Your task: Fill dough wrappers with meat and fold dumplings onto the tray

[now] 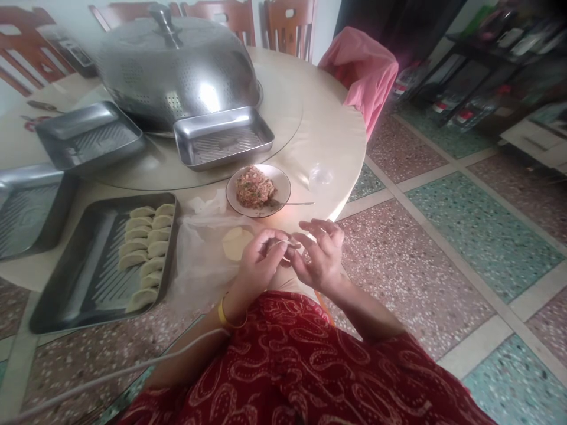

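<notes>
Between my two hands, just beyond my lap, is a dumpling (290, 242), mostly covered by my fingers. My left hand (262, 260) is closed, its thumb and fingers pinching one side of the wrapper. On the other side, my right hand (319, 252) has thumb and fingertip at the dumpling's edge, with its other fingers raised. A stack of round dumpling wrappers (237, 244) lies left of my hands on a clear plastic sheet (195, 265). Beyond them stands a plate (280, 177) of minced filling (254, 186), with a spoon (295, 203) resting in it.
At left, a metal tray (101, 254) holds two rows of folded dumplings (146, 245). More metal trays (225, 141) and a large domed steel lid (177, 71) stand farther back. A clear cup (321, 175) is near the table's right edge. Pink cloth (365, 71) hangs over a chair.
</notes>
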`<state>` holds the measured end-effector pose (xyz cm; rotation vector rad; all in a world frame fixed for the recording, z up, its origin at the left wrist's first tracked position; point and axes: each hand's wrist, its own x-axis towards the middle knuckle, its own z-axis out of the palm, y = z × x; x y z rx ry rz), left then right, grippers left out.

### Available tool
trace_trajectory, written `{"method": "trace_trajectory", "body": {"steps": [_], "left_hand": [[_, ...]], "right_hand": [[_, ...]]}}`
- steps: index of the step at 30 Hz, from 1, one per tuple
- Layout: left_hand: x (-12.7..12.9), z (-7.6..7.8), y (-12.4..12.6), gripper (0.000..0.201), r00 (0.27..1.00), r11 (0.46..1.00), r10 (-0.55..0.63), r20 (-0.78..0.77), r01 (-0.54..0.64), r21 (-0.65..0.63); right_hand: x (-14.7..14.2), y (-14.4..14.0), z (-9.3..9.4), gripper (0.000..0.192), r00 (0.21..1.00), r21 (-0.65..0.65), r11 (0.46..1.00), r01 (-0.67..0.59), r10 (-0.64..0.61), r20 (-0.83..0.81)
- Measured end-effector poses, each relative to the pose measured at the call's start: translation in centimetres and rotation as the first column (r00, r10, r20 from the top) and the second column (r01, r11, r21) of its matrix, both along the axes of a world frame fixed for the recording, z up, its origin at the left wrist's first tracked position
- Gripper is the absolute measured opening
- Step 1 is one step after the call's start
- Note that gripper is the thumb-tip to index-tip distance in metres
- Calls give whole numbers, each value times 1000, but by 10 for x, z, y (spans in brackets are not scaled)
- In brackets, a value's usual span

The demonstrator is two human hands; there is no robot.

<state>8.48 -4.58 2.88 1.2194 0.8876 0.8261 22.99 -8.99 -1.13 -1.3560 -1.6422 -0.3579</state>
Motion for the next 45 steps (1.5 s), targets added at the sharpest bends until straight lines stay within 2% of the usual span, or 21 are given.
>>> {"method": "trace_trajectory", "body": {"steps": [3,7,10,14,16,22,24,25,26,27,29,30,32,33,34,36,37,39,40,42,45], "left_hand": [[-1,1,-1,15,1000,1000,-19,1,19,10],[-2,1,-2,17,999,999,-43,-5,44,13],[-3,1,-2,18,1000,1000,-25,-2,25,7],[-4,2,0,20,999,1000,30,34,-30,2],[-4,3,0,19,998,999,38,52,-39,0],[-3,4,0,17,999,999,33,42,-33,-7],[-5,5,0,18,999,999,32,36,-32,1],[-5,5,-1,18,999,1000,25,27,-25,8],[-6,5,-1,19,1000,1000,4,16,-4,17],[-7,4,-1,20,999,999,-33,2,33,28],[-9,3,-2,20,988,986,-148,-49,152,68],[-9,2,-3,20,972,969,-216,-88,225,106],[-10,0,-2,17,925,899,-325,-199,367,239],[-10,-1,-2,15,898,845,-349,-266,425,325],[-10,-1,0,14,875,779,-353,-332,471,413],[-11,0,3,15,842,649,-322,-433,529,547],[-11,1,5,15,833,601,-301,-464,544,586],[-12,4,9,17,826,549,-265,-498,554,626],[-13,5,11,18,826,538,-245,-507,551,638],[-14,6,14,19,832,514,-194,-520,538,668],[-15,4,16,20,837,438,-111,-537,526,729]], "right_hand": [[-1,0,-1,28,999,-23,1000,-15,14,-47],[-3,2,3,21,999,45,998,-38,38,3],[-3,3,6,17,999,40,998,-41,41,3],[-1,2,3,22,999,9,1000,-7,7,-52],[0,1,0,17,997,13,1000,-1,2,-77],[0,-2,-7,9,979,-32,999,-37,30,-202],[2,-2,-4,14,946,-95,990,-102,67,-317],[3,-2,-2,24,899,-132,976,-170,99,-426],[4,0,2,37,816,-165,951,-262,127,-565],[5,1,5,51,687,-182,911,-369,136,-714],[2,6,13,70,350,-150,795,-588,83,-933],[-1,8,16,73,197,-119,727,-676,23,-980],[-9,11,20,76,-12,-50,586,-809,-103,-995],[-12,12,21,78,-74,-15,545,-838,-140,-987],[-16,12,21,81,-103,4,527,-850,-159,-982],[-20,11,20,88,-93,-3,543,-840,-149,-984],[-21,10,19,90,-70,-18,561,-828,-136,-988],[-22,8,18,89,-53,-22,590,-807,-110,-992],[-21,7,18,87,-72,-5,596,-803,-105,-992],[-20,6,19,84,-163,59,583,-811,-127,-979],[-20,6,21,77,-363,188,553,-811,-226,-904]]}}
